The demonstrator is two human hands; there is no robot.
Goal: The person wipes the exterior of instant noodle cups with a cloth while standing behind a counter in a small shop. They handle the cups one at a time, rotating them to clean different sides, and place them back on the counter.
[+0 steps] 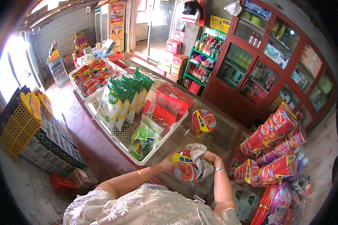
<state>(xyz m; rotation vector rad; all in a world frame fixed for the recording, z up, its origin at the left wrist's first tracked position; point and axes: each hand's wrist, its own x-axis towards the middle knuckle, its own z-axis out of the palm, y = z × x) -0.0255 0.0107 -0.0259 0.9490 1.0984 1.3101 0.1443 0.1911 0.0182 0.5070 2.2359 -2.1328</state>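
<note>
Low in the middle, my left hand (169, 162) grips the left side of a red instant noodle cup (184, 172) with a yellow and blue band. My right hand (209, 158) holds a pale crumpled cloth (200, 162) against the cup's right side. The cup is tilted, with its printed lid facing up. A second noodle cup (203, 123) stands on the brown counter just beyond, touched by neither hand. To the left is a white plastic basket (136, 161) with green-and-white bags (109, 104), red packets (159, 114) and a green packet (142, 143).
Stacked noodle cups (280, 119) lean at the right, above bagged goods (280, 202). Another white basket (73, 81) of small red packets sits farther left. A green bottle rack (198, 66) and a red glass-door cabinet (231, 92) stand behind. Yellow perforated crates (18, 121) are at the far left.
</note>
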